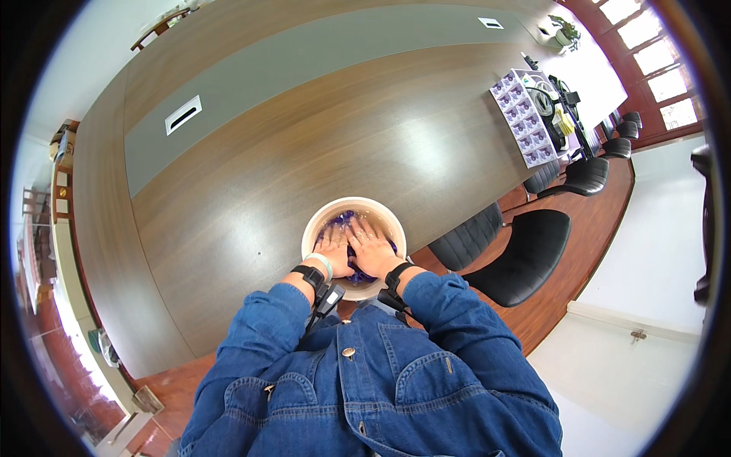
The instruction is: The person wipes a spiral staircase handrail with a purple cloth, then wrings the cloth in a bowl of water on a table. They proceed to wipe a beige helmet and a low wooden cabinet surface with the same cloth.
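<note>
A round, light-coloured basin [400, 224] holding water stands at the near edge of the wooden table. Purple cloth [361, 278] lies in the water, partly covered by my hands. My left hand [334, 247] presses flat on the cloth from the left, fingers pointing away from me. Beside it, my right hand [370, 247] rests on the cloth in the same way, its fingers spread. Both hands are wet or partly under water; whether any cloth is pinched under the palms is hidden. Black straps with small devices are on both wrists, and a pale green band circles the left one.
The long wooden table [320, 160] has a grey centre strip with socket covers. A patterned purple and white box [522, 120] with cables stands at its right, a potted plant [565, 35] farther back. Black chairs [517, 257] line the right side, close to my right arm.
</note>
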Tool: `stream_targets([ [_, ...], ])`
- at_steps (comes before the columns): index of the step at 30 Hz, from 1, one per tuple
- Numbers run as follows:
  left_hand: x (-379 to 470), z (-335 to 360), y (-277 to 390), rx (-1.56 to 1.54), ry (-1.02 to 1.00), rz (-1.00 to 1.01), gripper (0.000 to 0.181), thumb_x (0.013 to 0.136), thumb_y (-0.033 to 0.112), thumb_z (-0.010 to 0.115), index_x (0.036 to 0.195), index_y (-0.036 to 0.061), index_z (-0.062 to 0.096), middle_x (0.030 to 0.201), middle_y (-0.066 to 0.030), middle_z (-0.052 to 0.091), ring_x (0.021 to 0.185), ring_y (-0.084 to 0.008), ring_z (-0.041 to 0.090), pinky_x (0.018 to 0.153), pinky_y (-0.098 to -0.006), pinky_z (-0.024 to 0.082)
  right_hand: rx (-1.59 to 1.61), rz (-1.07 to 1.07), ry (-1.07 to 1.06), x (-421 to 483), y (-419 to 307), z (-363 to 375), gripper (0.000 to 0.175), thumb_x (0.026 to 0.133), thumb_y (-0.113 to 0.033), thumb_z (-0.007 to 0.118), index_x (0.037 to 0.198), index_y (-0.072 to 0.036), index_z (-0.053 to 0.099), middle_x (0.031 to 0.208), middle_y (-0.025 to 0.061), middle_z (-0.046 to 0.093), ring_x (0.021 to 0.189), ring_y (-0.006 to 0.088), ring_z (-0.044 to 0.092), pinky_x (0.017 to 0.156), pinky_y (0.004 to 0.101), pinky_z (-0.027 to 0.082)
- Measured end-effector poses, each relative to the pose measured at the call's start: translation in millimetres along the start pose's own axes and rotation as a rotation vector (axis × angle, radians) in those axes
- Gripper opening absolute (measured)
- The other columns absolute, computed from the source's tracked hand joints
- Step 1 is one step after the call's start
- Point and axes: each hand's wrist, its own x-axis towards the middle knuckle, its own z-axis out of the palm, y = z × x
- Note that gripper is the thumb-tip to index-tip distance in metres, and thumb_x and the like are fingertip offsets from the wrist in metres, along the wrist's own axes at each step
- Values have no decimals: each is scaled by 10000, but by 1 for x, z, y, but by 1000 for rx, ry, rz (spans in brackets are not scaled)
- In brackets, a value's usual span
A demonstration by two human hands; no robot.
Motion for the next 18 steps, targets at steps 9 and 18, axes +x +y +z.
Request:
stream_targets([
  [9, -3, -2, -18, -518, 520, 59, 623, 810, 267, 716, 1305, -83, 574, 1362, -317, 540, 1292, -418, 515, 1125, -426, 392, 466, 210, 318, -1, -5, -3, 855, 694, -62, 823, 1442, -138, 414, 1481, 201, 364, 1247, 436, 488, 1037, 498, 467],
  [18, 12, 11, -29, -1439, 447, -69, 439, 1022, 365, 532, 1144, -38, 659, 1103, -153, 692, 1026, -247, 646, 935, -370, 495, 1795, 140, 12, -5, -16, -26, 534, 797, 21, 750, 1293, -3, 554, 1196, 96, 633, 1115, 219, 607, 976, 350, 494],
])
